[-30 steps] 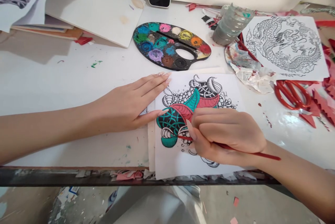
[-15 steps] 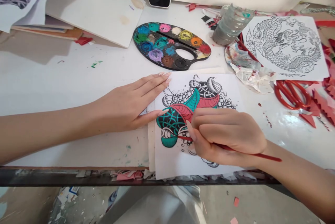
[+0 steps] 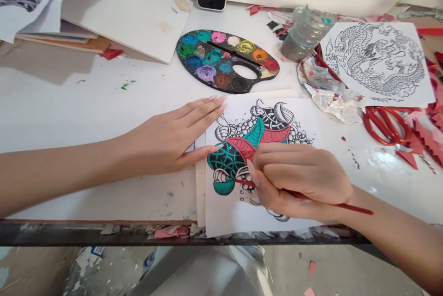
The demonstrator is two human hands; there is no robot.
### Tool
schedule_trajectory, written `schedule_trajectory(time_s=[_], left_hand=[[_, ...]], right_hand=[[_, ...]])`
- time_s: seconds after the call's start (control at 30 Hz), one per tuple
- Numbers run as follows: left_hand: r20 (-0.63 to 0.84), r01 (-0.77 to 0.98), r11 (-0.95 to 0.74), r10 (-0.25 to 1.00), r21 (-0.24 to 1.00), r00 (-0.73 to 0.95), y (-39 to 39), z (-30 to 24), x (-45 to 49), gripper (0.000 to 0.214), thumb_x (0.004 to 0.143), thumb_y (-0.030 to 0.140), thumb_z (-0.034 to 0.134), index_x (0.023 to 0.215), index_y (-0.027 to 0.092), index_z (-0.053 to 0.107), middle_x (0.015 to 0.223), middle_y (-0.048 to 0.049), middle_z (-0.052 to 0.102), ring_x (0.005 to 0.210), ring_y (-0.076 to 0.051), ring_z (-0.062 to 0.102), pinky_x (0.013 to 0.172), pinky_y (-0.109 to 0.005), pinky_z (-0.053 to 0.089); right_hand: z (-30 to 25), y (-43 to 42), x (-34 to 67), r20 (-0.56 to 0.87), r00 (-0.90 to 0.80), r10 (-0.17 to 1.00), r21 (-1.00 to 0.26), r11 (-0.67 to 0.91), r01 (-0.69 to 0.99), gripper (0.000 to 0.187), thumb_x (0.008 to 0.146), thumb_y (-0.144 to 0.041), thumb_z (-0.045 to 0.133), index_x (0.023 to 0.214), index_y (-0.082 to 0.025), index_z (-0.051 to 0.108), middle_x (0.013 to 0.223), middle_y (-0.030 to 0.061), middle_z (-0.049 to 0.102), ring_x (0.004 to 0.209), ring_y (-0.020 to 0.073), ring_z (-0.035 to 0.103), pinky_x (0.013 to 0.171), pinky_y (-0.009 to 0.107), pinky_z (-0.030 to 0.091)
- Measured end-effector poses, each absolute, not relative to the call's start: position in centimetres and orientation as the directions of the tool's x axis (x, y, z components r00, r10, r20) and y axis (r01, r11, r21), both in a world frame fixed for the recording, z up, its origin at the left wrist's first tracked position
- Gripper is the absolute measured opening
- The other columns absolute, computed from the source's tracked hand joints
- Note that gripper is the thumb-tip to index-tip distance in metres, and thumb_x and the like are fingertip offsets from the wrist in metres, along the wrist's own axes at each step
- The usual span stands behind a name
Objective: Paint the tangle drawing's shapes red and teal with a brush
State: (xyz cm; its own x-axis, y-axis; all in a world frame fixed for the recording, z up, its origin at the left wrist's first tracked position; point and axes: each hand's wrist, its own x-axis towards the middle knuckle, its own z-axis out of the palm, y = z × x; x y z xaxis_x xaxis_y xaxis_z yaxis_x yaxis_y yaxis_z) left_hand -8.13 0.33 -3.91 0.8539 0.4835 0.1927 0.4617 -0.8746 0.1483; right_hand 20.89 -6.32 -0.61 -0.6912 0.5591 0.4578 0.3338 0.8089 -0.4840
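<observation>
Right hand clenching a slim red paintbrush over a light, flimsy inked paper sheet, best lifted by its edges, lying on a white worktable, while the left hand, fingers released and spread, is pinning the sheet's left edge flat

Bare forearms; left hand & right hand w/ long, tapered, pale-polished nails.

A: Anything readable?
B: No. There's a small pen scribble on the inked drawing, illegible.
A: Floor?
B: A printed scrap of packaging below the bench, blue marks, too small to read.
</observation>
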Motion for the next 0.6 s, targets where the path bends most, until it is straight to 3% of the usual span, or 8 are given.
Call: schedule_trajectory(time_s=[0.43, 0.6], left_hand=[[0.188, 0.462, -0.868, 0.491, 0.181, 0.851, 0.30, -4.06, -8.11, 0.079, 0.120, 0.053, 0.048, 0.183, 0.009, 0.031, 0.192, -0.0183, 0.036, 0.180, -0.029, 0.036, 0.150, -0.044, 0.033], [0.190, 0.462, -0.874, 0.484, 0.152, 0.854, 0.25, -4.04, -8.03, 0.077, 0.121, 0.052, 0.044, 0.182, 0.005, 0.033, 0.191, -0.0193, 0.037, 0.179, -0.029, 0.037, 0.149, -0.043, 0.033]], right_hand=[[-0.68, -6.24, 20.74, 0.468, -0.681, 0.563, -0.487, 0.807, 0.333, 0.053, 0.111, -0.001, 0.054, 0.078, -0.028, 0.022, 0.067, -0.0044, 0.039, 0.064, 0.0131, 0.039, 0.057, 0.027, 0.042], [-0.63, -6.27, 20.86, 0.465, -0.683, 0.564, -0.484, 0.807, 0.338, 0.053, 0.112, -0.002, 0.054, 0.077, -0.028, 0.025, 0.067, -0.0041, 0.041, 0.065, 0.0131, 0.038, 0.058, 0.028, 0.042]])
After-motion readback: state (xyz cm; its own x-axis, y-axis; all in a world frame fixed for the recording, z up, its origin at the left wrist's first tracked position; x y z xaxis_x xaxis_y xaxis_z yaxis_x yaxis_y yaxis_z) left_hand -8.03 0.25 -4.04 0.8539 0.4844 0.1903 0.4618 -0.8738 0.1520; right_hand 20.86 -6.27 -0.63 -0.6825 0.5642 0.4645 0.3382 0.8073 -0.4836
